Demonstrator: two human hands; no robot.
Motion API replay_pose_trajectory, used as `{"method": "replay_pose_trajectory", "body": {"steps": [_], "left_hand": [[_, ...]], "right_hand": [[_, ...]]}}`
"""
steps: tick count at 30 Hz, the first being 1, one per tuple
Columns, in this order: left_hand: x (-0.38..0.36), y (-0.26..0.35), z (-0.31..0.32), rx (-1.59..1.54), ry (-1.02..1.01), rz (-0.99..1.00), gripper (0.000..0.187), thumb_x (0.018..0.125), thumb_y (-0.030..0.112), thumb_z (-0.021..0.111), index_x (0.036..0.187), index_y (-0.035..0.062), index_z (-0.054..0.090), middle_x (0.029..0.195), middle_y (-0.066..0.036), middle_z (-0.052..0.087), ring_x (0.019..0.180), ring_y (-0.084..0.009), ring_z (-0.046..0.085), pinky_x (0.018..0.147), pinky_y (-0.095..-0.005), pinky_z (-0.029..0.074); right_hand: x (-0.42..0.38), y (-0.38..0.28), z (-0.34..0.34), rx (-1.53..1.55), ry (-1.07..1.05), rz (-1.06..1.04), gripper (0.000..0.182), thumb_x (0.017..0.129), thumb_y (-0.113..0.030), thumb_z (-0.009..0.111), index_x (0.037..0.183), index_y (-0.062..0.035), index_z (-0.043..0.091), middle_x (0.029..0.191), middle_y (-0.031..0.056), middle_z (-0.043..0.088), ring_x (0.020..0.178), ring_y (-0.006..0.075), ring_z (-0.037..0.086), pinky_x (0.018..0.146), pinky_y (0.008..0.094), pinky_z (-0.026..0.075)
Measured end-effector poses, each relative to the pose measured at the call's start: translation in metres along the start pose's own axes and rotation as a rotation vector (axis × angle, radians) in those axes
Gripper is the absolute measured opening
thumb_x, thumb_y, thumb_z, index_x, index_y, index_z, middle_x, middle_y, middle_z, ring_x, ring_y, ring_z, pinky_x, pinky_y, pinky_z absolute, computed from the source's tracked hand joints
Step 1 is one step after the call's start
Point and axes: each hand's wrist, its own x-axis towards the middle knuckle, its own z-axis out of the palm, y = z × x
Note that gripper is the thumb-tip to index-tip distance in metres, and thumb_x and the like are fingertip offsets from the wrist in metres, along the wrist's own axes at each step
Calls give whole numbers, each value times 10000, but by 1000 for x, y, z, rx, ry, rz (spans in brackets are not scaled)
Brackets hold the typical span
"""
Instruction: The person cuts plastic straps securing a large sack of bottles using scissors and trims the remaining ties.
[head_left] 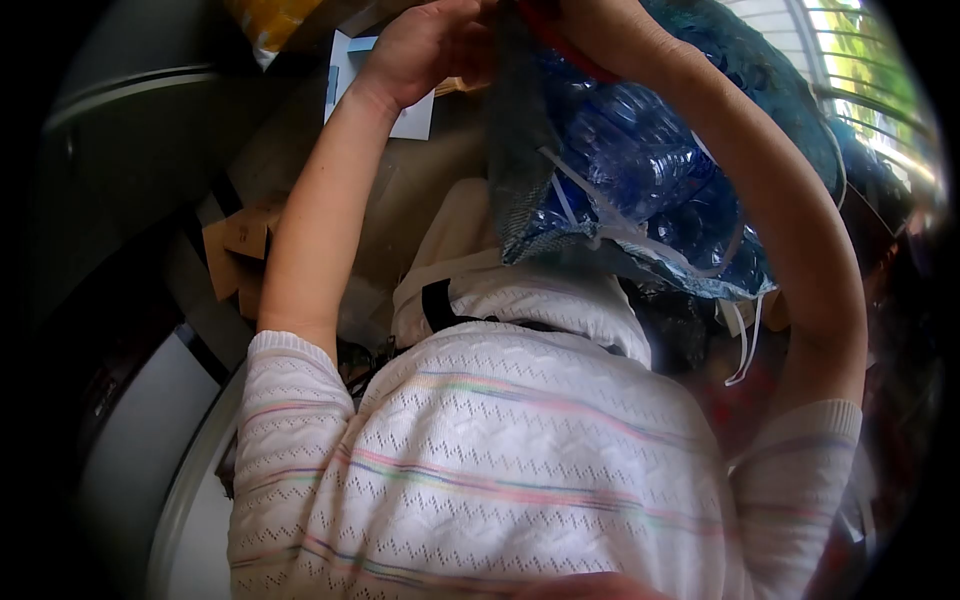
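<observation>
At the top edge of the view, my left hand (437, 48) is closed with its fingers curled inward; whatever they hold is hidden. My right hand (612, 38) reaches over the mouth of a large blue-green woven bag (520, 190), and its fingers are cut off by the frame edge. Along the underside of that hand runs a red curved strip (575, 48), too little of it showing to name. Clear blue plastic bottles (635, 130) fill the bag. A white drawstring (650, 240) hangs loosely across its near edge.
Behind my left wrist lies a white and light-blue paper or box (408, 122). Brown cardboard pieces (240, 245) sit left of my left forearm. A yellow package (270, 22) is at the top left. A barred window (870, 80) lies at the upper right.
</observation>
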Motion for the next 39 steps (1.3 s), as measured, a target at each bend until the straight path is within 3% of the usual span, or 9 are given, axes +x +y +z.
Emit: {"method": "replay_pose_trajectory", "body": {"steps": [5, 7, 12, 17, 20, 26, 29, 37, 39], "left_hand": [[19, -6, -14, 615, -44, 33, 176, 888, 126, 508, 987, 50, 633, 693, -6, 600, 582, -69, 538, 539, -220, 447], [20, 5, -15, 782, -48, 107, 165, 890, 163, 534, 932, 45, 640, 689, 5, 595, 592, -56, 535, 546, -204, 433], [0, 61, -24, 722, 158, 468, 192, 887, 221, 591, 894, 34, 635, 726, 13, 597, 637, -46, 548, 581, -194, 422], [-46, 156, 52, 485, 32, 947, 205, 907, 226, 548, 962, 40, 616, 731, -20, 599, 569, -74, 545, 526, -210, 441], [-63, 188, 85, 444, -142, 1056, 202, 914, 223, 530, 959, 40, 604, 734, -22, 595, 556, -74, 533, 521, -211, 435], [-71, 213, 124, 366, -422, 1021, 199, 928, 215, 492, 953, 39, 581, 739, -24, 586, 531, -74, 509, 509, -214, 422], [-66, 211, 143, 318, -563, 948, 199, 936, 212, 473, 950, 38, 570, 742, -25, 582, 518, -74, 498, 503, -215, 416], [-50, 193, 210, 222, -934, 708, 202, 954, 202, 423, 942, 37, 539, 749, -29, 570, 485, -74, 466, 488, -219, 400], [-48, 193, 225, 220, -1009, 665, 204, 959, 200, 411, 940, 37, 532, 750, -30, 567, 477, -74, 458, 484, -220, 395]], "right_hand": [[-3, 1, 0, 11, 45, -9, 162, 763, -111, 569, 886, -9, 596, 765, 218, 609, 758, 394, 599, 670, 430, 485], [-10, -4, -18, 3, 142, -39, 150, 784, -93, 578, 910, -13, 593, 728, 167, 622, 696, 302, 628, 603, 372, 489], [-69, -68, -140, 163, 364, 240, 145, 791, -73, 594, 925, -17, 589, 718, 118, 623, 649, 218, 620, 548, 312, 473], [-197, 1, -202, 485, 630, 518, 292, 890, -256, 539, 1080, -35, 558, 857, 37, 619, 667, 82, 551, 525, 219, 401], [-268, -15, -195, 510, 557, 548, 294, 844, -69, 612, 1129, -25, 553, 855, 27, 605, 621, 47, 540, 511, 163, 400], [-358, -24, -111, 779, 774, 807, 282, 863, -123, 620, 1127, -55, 546, 831, 65, 652, 602, 62, 577, 437, 156, 377], [-363, -45, -68, 890, 802, 878, 304, 869, -154, 619, 1124, -24, 516, 862, 72, 634, 711, 138, 651, 444, 189, 430], [-356, -72, -55, 1339, 997, 745, 375, 816, -139, 681, 1096, 10, 481, 807, 107, 616, 685, 166, 643, 555, 237, 524], [-355, -73, -63, 1266, 897, 775, 375, 816, -126, 682, 1100, 10, 479, 819, 111, 625, 698, 150, 636, 538, 226, 514]]}}
